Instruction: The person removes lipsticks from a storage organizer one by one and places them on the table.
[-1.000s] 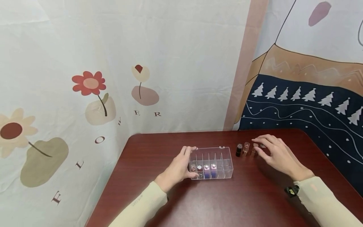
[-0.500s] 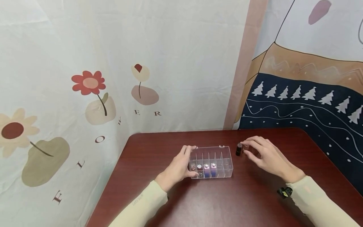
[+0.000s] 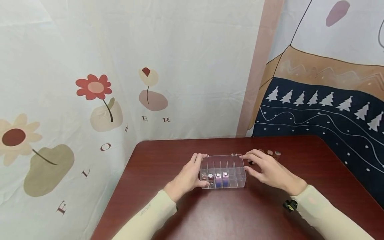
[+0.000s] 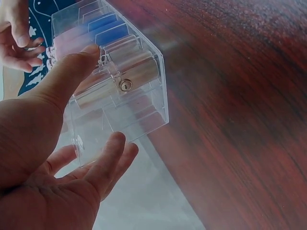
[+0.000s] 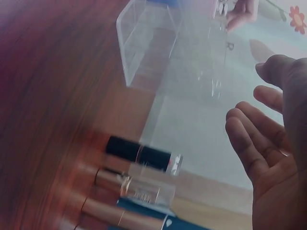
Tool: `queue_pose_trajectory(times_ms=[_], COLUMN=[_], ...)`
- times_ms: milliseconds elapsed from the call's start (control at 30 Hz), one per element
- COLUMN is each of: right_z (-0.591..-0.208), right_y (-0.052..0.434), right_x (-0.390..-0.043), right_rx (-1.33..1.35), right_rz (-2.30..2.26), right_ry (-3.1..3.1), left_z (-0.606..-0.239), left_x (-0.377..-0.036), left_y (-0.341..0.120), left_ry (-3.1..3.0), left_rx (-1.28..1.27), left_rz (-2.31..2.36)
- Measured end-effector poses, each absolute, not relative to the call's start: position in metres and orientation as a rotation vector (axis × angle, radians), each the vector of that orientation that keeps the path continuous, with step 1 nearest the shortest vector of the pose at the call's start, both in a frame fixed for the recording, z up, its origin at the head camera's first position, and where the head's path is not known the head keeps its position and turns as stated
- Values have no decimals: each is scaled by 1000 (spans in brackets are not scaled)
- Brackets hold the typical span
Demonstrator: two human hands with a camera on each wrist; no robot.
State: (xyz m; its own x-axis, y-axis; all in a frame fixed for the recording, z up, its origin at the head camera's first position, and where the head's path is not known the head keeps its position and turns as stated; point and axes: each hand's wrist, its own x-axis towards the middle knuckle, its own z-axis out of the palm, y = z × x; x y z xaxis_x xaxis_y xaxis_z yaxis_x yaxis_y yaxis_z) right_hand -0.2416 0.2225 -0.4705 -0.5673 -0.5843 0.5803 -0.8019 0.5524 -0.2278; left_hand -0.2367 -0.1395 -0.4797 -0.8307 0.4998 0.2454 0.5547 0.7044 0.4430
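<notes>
My left hand grips the left end of a clear divided organizer box, thumb on the front and fingers behind. Two pink-and-blue tubes stand in its front compartments. To their left are tubes with clear parts, one showing a round metal-ringed end. My right hand hovers by the box's right end, thumb and fingers parted and nothing held. In the right wrist view it is apart from a black lipstick tube standing beside the box. That tube is mostly hidden behind the hand in the head view.
Right of the black tube stand a clear-capped lipstick and a rose-gold tube. Another small clear-topped tube is at the row's far end. The dark red table meets printed cloth hangings at the back.
My right hand has swept left from above the lipstick row, past the black tube, to the box's right end. The left hand and box have stayed put.
</notes>
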Motion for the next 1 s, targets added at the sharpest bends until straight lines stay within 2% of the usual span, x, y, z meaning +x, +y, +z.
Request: queue_pose_trajectory(times_ms=[300, 1000], right_z=[-474, -495], right_y=[198, 163], right_x=[-244, -245], right_rx=[1260, 1341], right_rz=[752, 775], right_ry=[-2278, -2344], left_z=[-479, -480], left_x=[-237, -237], left_y=[-138, -137], left_ry=[-2797, -2804], left_rx=[-870, -837], left_rz=[-784, -817])
